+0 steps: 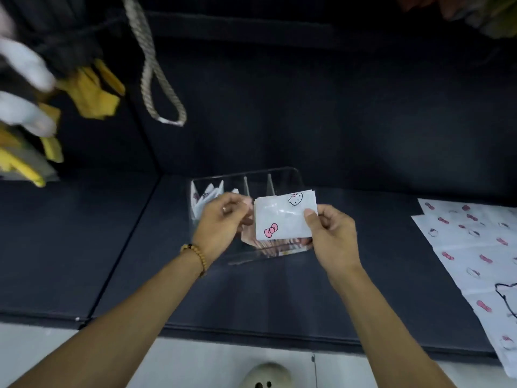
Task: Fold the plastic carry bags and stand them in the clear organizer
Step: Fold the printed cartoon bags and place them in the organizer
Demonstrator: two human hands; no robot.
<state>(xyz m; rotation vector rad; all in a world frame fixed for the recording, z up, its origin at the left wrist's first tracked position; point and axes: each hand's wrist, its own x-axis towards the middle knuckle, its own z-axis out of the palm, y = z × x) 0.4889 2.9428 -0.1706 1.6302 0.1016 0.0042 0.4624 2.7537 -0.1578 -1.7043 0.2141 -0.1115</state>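
A clear organizer (282, 175) with dividers stands on the dark mat at the centre. Several folded white bags (205, 196) stand in its left compartment. My right hand (331, 233) pinches a folded white bag (282, 217) with a pink bow and a cat print, held upright over the organizer's front. Beneath it lie folded pinkish bags (277, 245) in the organizer. My left hand (222, 219), fingers curled, is at the left edge of the held bag; what it holds is hidden.
Flat white printed bags (472, 247) lie spread on the mat at the right. A rope loop (156, 79) hangs at the upper left, beside yellow and white items (89, 93). The mat's front edge (251, 336) runs below my forearms.
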